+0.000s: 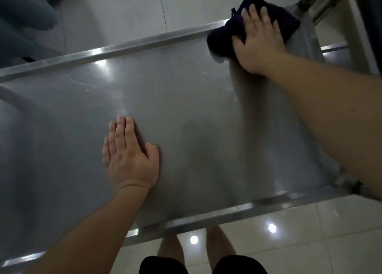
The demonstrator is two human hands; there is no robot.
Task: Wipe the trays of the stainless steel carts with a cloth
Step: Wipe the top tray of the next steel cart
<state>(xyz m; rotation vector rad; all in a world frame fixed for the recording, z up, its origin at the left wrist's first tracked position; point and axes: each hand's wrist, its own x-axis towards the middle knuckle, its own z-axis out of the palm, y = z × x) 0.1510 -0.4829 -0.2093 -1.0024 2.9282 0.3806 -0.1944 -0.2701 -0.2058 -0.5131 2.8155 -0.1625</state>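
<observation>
The right hand covers the middle of the dark cloth, so whatever lies beneath its fingers cannot be seen. Left of the left hand's fingers, the cart tray runs off the picture's edge. The blurred grey fabric far beyond them cannot be identified.

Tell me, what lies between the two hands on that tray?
Only bare steel tray between the left hand and the right hand on the dark cloth, in the head view.
</observation>
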